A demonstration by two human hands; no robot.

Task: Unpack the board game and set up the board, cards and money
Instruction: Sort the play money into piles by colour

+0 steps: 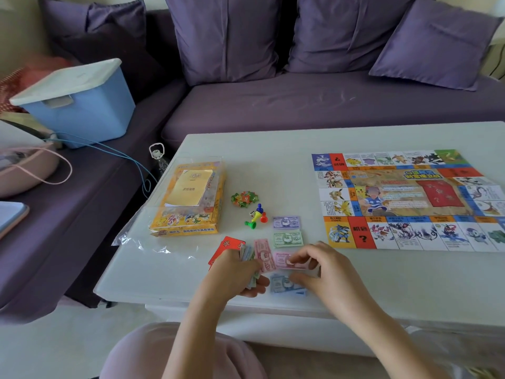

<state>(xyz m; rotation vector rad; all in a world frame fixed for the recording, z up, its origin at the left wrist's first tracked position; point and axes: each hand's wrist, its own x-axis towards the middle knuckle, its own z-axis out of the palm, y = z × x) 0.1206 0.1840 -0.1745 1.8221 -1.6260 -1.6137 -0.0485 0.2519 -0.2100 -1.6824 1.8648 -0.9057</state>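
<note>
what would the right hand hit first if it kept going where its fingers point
Probably the left hand and its wad of notes, just beyond the pink note the right hand pinches.

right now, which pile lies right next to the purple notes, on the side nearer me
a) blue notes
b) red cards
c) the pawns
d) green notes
d: the green notes lie directly beside the purple notes, on the side nearer the person.

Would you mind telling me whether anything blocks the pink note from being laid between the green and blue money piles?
Nothing visible does: the right hand holds the pink note in the gap between the green pile and the blue pile.
</note>
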